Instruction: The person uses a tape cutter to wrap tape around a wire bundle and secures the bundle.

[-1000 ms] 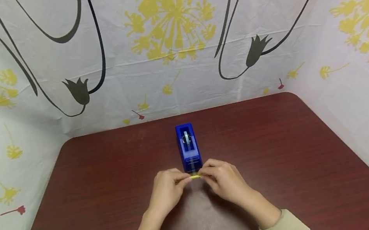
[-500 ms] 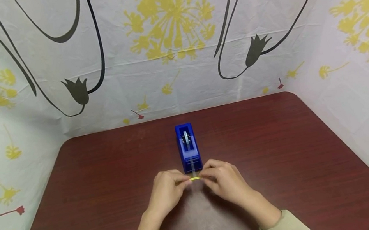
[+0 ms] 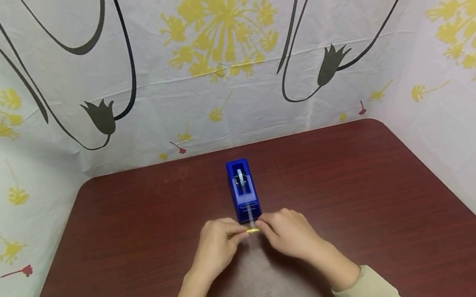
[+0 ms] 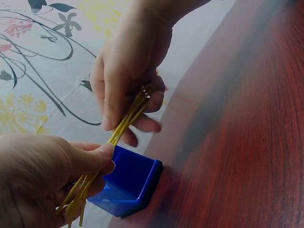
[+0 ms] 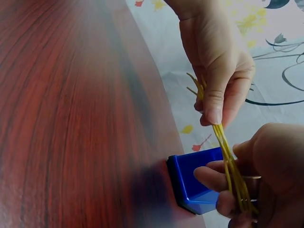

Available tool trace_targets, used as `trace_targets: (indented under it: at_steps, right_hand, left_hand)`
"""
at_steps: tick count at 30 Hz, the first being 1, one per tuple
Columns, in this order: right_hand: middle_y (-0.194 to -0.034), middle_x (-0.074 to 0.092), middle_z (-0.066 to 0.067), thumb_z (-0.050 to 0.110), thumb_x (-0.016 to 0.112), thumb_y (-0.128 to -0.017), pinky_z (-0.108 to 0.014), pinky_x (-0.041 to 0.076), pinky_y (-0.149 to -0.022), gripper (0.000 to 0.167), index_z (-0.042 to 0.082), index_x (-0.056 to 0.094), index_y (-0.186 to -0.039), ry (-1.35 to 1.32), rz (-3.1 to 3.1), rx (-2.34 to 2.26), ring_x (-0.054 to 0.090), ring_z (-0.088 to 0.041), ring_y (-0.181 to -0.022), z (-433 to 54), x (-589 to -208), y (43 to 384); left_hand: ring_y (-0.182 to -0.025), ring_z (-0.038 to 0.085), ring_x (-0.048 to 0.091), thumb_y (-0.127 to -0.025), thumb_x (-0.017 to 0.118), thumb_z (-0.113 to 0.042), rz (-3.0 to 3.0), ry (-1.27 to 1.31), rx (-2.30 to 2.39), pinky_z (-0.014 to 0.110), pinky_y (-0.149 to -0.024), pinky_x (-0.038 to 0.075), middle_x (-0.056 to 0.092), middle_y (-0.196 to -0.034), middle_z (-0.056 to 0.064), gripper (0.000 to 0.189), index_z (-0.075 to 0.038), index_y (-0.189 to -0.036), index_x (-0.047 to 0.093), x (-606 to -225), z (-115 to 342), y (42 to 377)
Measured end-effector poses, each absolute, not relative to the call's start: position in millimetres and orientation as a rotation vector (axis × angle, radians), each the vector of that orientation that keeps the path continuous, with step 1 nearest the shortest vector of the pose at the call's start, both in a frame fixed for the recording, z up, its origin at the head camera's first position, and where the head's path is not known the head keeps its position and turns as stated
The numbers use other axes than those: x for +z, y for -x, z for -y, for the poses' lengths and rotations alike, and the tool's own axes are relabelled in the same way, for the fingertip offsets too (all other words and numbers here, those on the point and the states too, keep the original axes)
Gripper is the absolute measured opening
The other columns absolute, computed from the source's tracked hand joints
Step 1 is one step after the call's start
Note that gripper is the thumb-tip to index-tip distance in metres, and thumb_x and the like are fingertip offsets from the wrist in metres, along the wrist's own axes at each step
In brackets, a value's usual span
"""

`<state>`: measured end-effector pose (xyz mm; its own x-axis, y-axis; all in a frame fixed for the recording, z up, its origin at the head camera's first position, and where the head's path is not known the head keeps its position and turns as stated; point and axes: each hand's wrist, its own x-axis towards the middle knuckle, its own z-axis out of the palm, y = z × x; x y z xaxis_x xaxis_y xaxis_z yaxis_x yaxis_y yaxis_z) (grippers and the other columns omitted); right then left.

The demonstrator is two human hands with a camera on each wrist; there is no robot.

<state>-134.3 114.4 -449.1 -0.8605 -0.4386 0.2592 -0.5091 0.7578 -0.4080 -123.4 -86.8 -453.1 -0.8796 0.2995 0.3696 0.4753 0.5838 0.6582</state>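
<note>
Between the two hands, a bundle of thin yellow strands (image 3: 253, 230) is stretched crosswise just in front of a blue tape dispenser (image 3: 245, 199). My left hand (image 3: 218, 242) pinches its left part between thumb and fingers; loose ends poke out below them in the left wrist view. On the other side, my right hand (image 3: 290, 232) has its fingers curled loosely round the strands (image 5: 228, 161), thumb near the middle. A clear strip of tape (image 3: 251, 217) runs from the dispenser's front to the bundle. The tape roll (image 3: 241, 178) sits in the dispenser's well.
The dark red wooden table (image 3: 146, 207) has a paler, shiny patch between the forearms. A white cloth (image 3: 223, 110) with yellow and grey flower patterns hangs behind the table and along both sides.
The bundle has come slightly nearer to me, and more of the tape strip shows behind it. My right hand has changed its hold, its fingers turning over and the thumb shifting toward the tape.
</note>
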Motion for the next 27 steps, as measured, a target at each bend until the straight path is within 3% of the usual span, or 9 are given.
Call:
trace_targets:
  at_steps: [3,14,22,27]
  right_hand:
    - [-0.056,0.044,0.011,0.023,0.063,-0.100,-0.036,0.044,-0.052,0.033,0.020,0.060,-0.068,-0.732,2.858,0.699,0.047,-0.009,-0.053,-114.3,-448.2,133.7]
    - [-0.073,0.058,0.010,0.017,0.066,-0.098,-0.034,0.049,-0.059,0.017,0.016,0.071,-0.082,-0.748,2.801,0.737,0.057,-0.009,-0.067,-115.3,-453.0,132.1]
    - [-0.073,0.061,0.010,0.018,0.068,-0.097,-0.034,0.049,-0.057,0.016,0.017,0.071,-0.082,-0.774,2.739,0.737,0.059,-0.008,-0.065,-117.8,-455.3,132.4]
    - [-0.064,0.054,0.012,0.018,0.068,-0.098,-0.033,0.045,-0.053,0.020,0.017,0.068,-0.077,-0.782,2.743,0.744,0.051,-0.006,-0.058,-118.1,-454.4,133.0]
  left_hand:
    - [-0.073,0.006,0.068,-0.078,0.086,-0.006,2.601,0.649,-1.146,0.025,-0.067,0.053,0.075,-0.082,-0.006,0.010,-0.010,-0.087,0.083,-453.6,86.6,123.7]
    - [-0.081,0.009,0.068,-0.082,0.084,-0.011,2.701,0.596,-1.058,0.031,-0.073,0.054,0.072,-0.085,-0.009,0.009,-0.015,-0.089,0.080,-453.4,86.6,122.0]
    - [-0.079,0.010,0.067,-0.088,0.080,-0.016,2.776,0.600,-1.013,0.032,-0.071,0.052,0.073,-0.088,-0.005,0.005,-0.014,-0.093,0.079,-454.7,85.2,121.6]
    - [-0.078,0.008,0.066,-0.094,0.074,-0.019,2.806,0.593,-0.987,0.033,-0.070,0.053,0.074,-0.090,-0.004,0.008,-0.014,-0.095,0.080,-454.5,84.5,121.4]
